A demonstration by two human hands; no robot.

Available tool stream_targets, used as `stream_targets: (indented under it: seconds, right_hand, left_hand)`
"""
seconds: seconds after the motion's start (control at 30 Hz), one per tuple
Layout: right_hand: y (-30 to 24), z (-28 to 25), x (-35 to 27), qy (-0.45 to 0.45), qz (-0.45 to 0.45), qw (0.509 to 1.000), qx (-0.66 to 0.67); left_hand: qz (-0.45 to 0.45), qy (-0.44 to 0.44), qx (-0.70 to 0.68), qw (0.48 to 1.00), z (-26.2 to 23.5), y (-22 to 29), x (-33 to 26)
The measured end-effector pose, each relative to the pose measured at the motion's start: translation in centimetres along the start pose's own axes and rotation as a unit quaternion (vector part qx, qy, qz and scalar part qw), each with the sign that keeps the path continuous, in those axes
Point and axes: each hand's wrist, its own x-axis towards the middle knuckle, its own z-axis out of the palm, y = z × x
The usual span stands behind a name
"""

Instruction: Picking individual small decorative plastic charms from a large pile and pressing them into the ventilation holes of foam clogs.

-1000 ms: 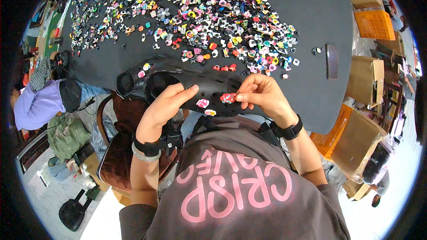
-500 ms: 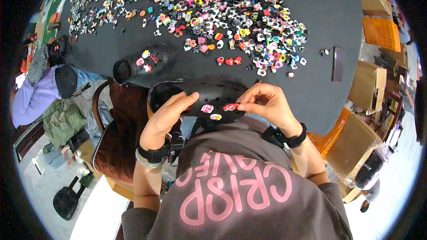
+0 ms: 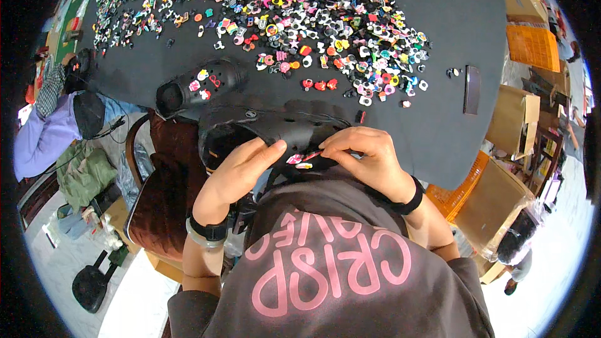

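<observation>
A black clog (image 3: 285, 126) lies on its side at the table's near edge, close against my body. My left hand (image 3: 241, 172) grips it near the heel opening, thumb along the upper. Two small charms, a pink-and-white one (image 3: 293, 159) and a whitish one (image 3: 304, 166), sit in the upper. My right hand (image 3: 366, 153) pinches a red shoe charm (image 3: 312, 155) at the upper beside them; whether its stem is in a hole is hidden. Further left on the table rests the other black clog (image 3: 225, 80), with several charms on it.
A wide heap of colourful charms (image 3: 338, 31) covers the far table. Nearer lie three red charms (image 3: 321, 85) and a single red one (image 3: 361, 117). A dark flat case (image 3: 472, 90) is at right. A brown chair (image 3: 169, 188) stands left; cardboard boxes (image 3: 494, 209) stand right.
The clog has tilted, so its charms now show more edge-on. My right fingers have turned over the red charm, and both hands stay at the shoe.
</observation>
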Motion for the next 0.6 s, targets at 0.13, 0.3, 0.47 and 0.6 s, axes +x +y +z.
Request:
stream_targets:
  seconds: [0.13, 0.3, 0.47, 0.6]
  right_hand:
    - [-0.9, 0.7, 0.6, 0.028, 0.018, 0.999, -0.017]
    - [0.5, 1.9, 1.5, 0.007, 0.093, 0.99, -0.109]
    - [4.8, 3.6, 2.7, -0.058, 0.147, 0.971, -0.179]
    - [7.1, 4.5, 3.4, -0.09, 0.174, 0.95, -0.244]
  left_hand:
    - [0.128, -0.016, 0.073, 0.989, 0.8, 0.0, 0.7]
    - [0.178, 0.081, 0.169, 0.966, 0.5, -3.8, 4.1]
    - [0.119, 0.16, 0.306, 0.931, 0.5, -5.5, 7.2]
    - [0.124, 0.163, 0.326, 0.923, 0.2, -7.4, 9.3]
